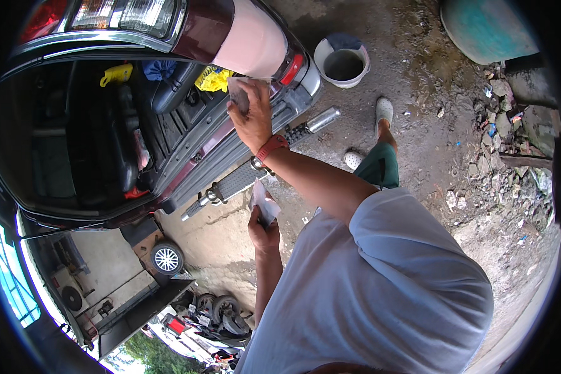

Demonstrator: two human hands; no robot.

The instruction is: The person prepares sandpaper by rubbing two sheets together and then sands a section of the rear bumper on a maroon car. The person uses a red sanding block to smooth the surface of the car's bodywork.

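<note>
My right hand (253,118), a red band on its wrist, has its fingers bent over a grey-brown sheet that looks like sandpaper (237,95). It is at the edge of the open car's sill, just below a pink patch (253,42) on the dark red bodywork. Lower down and nearer my body, my left hand (264,234) pinches a folded pale sheet, grey on one face (266,207). That sheet is held in the air, apart from the car. Whether the right-hand sheet touches the paint is hidden by my fingers.
A whitish bucket (343,65) with dark contents stands on the ground past the bumper. A ridged side step (243,181) runs below the sill. Yellow plastic (213,80) lies inside the car. Rubble (502,156) lines the right; a wheel (167,258) is at lower left.
</note>
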